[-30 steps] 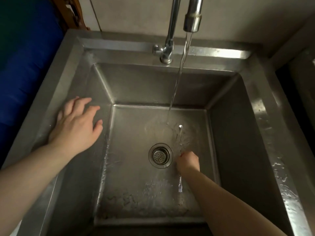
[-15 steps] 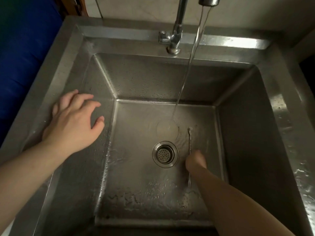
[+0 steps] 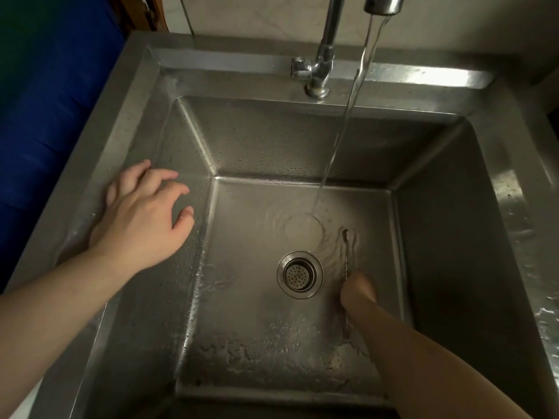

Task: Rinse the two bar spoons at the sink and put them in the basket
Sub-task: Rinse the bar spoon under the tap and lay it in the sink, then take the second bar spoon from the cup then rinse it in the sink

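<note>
Right hand (image 3: 358,290) low on the sink (image 3: 438,207) floor just right of the drain (image 3: 300,274), fingers closed around a bar spoon (image 3: 345,252); one spoon or two, cannot tell. Left hand (image 3: 142,219) on the left rim, fingers spread, empty. Water stream (image 3: 341,128) lands beside the spoon tip.

Open sink (image 3: 438,192) floor left of the drain (image 3: 300,274); faucet (image 3: 325,55) and water stream (image 3: 341,131) overhead at the back.
</note>
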Action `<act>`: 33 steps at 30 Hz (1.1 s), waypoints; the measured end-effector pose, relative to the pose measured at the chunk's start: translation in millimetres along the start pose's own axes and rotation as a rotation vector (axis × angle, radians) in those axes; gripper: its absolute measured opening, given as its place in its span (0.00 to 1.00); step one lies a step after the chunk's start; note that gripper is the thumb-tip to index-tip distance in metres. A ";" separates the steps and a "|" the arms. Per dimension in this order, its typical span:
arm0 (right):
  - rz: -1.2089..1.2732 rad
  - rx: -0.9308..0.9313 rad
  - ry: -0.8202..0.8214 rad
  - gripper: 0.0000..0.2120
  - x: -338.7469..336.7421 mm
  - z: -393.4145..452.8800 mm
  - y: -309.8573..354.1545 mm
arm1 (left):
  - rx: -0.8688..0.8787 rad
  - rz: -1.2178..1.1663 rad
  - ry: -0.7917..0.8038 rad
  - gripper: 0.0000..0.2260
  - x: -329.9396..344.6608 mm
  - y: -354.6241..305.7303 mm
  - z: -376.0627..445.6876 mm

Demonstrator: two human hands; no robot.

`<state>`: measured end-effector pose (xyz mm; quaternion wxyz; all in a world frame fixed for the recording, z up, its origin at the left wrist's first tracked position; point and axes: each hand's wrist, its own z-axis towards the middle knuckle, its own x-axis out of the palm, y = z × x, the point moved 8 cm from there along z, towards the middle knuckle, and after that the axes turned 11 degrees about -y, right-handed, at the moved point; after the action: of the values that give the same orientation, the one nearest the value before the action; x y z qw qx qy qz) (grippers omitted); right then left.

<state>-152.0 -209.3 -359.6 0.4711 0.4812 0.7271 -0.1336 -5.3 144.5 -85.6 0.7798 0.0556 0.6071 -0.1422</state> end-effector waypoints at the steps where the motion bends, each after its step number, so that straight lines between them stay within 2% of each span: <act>1: -0.014 -0.006 -0.003 0.14 -1.0 -1.2 0.2 | 0.002 0.000 -0.002 0.19 0.3 0.3 0.1; 5: -0.169 -0.089 -0.096 0.14 -11.9 -11.1 6.2 | -0.002 0.005 0.006 0.19 1.8 2.4 -0.2; 7: -0.149 -0.115 -0.110 0.14 -17.2 -21.0 9.1 | -0.008 0.006 0.021 0.18 3.0 1.8 -0.8; 12: 0.103 -0.076 -0.010 0.11 -36.1 -58.1 18.0 | -0.066 -0.098 -0.005 0.21 -15.5 -1.5 -0.1; 17: 0.157 -0.252 0.030 0.08 -71.3 -119.6 63.9 | -0.076 -0.171 -0.005 0.17 -52.2 -8.1 -4.9; 20: 0.219 -0.365 0.053 0.07 -89.5 -166.8 97.6 | -0.106 -0.281 -0.023 0.15 -89.2 -10.6 -11.8; 26: 0.382 -0.540 0.101 0.08 -108.1 -264.9 168.1 | -0.047 -0.357 -0.210 0.14 -205.3 9.6 -17.9; 33: 0.428 -0.834 0.244 0.11 -86.2 -403.4 272.2 | -0.173 -0.177 -0.380 0.17 -340.4 112.4 -72.3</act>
<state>-143.7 138.9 -8.9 0.5522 0.4023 0.6530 0.3267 -115.9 322.8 213.8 0.8666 -0.0925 0.4616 -0.1653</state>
